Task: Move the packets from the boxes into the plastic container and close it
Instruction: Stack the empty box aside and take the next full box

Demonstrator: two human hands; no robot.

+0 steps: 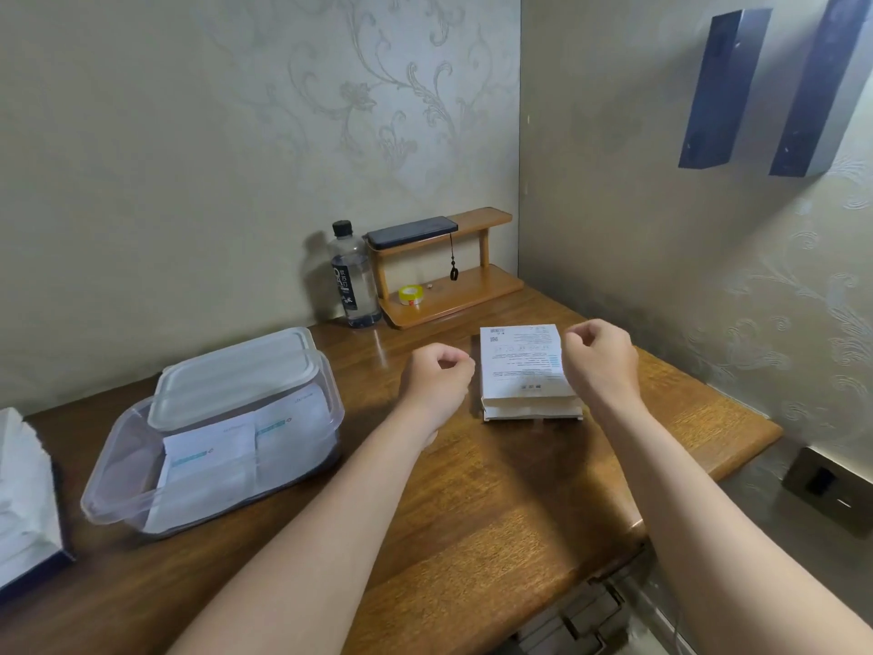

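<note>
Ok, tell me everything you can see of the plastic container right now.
The plastic container is a clear, rectangular tub with rounded corners, standing upright on the left part of the wooden table. Its pale lid lies loose and askew over the far part, not pressed shut, so the near part is open. Inside lie white packets with teal marks, two of them plainly visible side by side. Neither the left hand nor the right hand touches it.

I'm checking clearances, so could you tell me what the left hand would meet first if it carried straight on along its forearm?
Probably the small wooden shelf at the wall; the left hand would pass close by the far left corner of the stacked boxes, and depth is unclear.
</note>
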